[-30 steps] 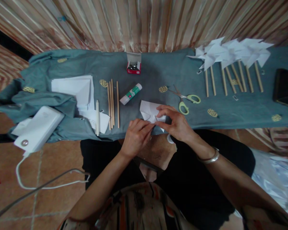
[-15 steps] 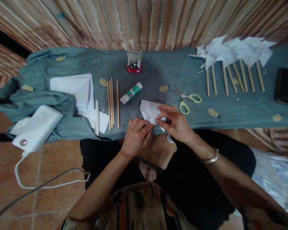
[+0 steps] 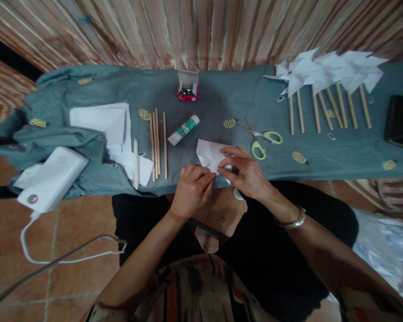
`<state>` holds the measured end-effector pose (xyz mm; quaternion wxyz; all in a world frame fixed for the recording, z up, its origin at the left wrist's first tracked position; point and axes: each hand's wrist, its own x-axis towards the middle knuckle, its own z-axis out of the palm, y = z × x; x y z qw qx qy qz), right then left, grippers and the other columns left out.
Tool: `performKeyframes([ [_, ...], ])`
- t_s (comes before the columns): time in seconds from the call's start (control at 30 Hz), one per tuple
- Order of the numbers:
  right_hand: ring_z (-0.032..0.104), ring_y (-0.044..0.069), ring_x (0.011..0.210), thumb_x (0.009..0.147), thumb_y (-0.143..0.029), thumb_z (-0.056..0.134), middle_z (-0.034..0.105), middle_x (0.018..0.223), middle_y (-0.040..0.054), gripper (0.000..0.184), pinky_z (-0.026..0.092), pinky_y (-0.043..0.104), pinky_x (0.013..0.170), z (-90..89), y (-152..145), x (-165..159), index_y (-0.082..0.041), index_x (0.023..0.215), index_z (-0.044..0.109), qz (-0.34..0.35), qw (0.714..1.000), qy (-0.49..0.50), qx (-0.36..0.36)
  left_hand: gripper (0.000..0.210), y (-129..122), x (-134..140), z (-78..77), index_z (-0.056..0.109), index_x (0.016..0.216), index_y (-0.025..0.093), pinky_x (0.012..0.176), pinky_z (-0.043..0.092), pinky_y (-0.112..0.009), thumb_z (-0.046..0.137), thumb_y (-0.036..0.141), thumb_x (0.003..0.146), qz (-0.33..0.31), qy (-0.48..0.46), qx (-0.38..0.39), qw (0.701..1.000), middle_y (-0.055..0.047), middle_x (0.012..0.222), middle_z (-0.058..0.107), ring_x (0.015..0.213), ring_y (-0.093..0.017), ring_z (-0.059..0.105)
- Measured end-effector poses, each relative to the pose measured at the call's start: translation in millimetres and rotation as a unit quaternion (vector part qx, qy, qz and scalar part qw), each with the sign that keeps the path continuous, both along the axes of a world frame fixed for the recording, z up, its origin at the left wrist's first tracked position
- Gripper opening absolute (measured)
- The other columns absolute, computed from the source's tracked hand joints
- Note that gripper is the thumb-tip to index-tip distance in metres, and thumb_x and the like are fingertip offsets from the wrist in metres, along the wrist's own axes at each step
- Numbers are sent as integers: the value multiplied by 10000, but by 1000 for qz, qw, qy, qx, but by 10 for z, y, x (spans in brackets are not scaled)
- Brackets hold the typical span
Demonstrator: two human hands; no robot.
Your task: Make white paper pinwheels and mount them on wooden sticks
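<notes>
1. The folded white paper (image 3: 206, 148) lies at the surface's (image 3: 255, 100) near edge, ahead of the left hand (image 3: 191, 190) and partly under the right hand (image 3: 243, 172); no clear long axis shows.
2. Both hands touch it; the right covers more.
3. Left fingertips pinch its near edge.
4. Right thumb and forefinger nearly meet; whether they grip anything, I cannot tell.

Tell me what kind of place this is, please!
It looks like a craft table, perhaps in someone's home: there are white paper pinwheels, scissors and a glue stick on the cloth.
</notes>
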<state>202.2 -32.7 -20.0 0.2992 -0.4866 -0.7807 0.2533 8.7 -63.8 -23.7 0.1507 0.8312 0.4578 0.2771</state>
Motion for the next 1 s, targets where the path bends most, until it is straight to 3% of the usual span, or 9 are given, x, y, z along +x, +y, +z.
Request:
performKeyframes([
  [0.8, 578, 255, 1095, 895, -287, 598, 617, 1228, 80, 115, 483, 469, 958, 8, 0, -33, -246, 894, 706, 0, 1000, -6, 25, 186, -34, 11, 0, 687, 1031, 167, 739, 379, -365, 532, 210, 937, 18, 11, 12, 1000, -67, 917, 687, 882, -219, 549],
  [1.0, 588, 267, 1066, 857, -309, 637, 628, 1201, 83, 131, 476, 481, 959, 40, -2, -40, -232, 762, 684, -33, 999, -7, 16, 202, -46, 22, -11, 695, 1039, 182, 739, 386, -375, 523, 220, 940, 25, 7, -3, 1000, -74, 905, 678, 889, -225, 555],
])
